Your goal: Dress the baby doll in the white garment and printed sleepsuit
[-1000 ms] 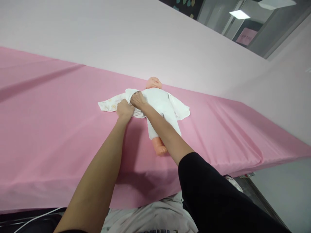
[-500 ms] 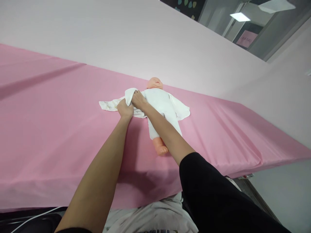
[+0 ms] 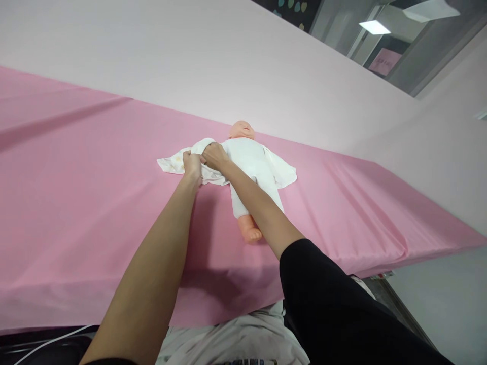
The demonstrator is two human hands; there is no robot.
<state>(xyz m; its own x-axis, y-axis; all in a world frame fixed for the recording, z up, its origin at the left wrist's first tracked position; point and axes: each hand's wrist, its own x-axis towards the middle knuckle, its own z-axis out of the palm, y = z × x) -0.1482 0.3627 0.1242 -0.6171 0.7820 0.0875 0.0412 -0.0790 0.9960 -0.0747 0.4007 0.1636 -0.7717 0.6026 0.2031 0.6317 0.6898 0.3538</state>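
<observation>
- The doll is lying on its back just right of the hands, with its head pointing away from them.
- The left hand is resting bent against the white garment; whether it is pinching the cloth, I cannot tell.
- The right hand is sitting just beside it, curled, its fingertips disappearing into the folds; what they are gripping is hidden.
- Done, judging by the layout: the garment is lying partly beneath the doll, with a printed sleeve stretching out left of the hands.
- On the doll's other side, well right of the hands, a white flap is spreading outward; whether it is covering an arm, I cannot tell.
- Left, as far as shows: the near side is lying bunched under the hands, and no front panel is visibly closing over the doll's chest.
- The bench, pink-covered, is extending on both sides of the hands.
</observation>
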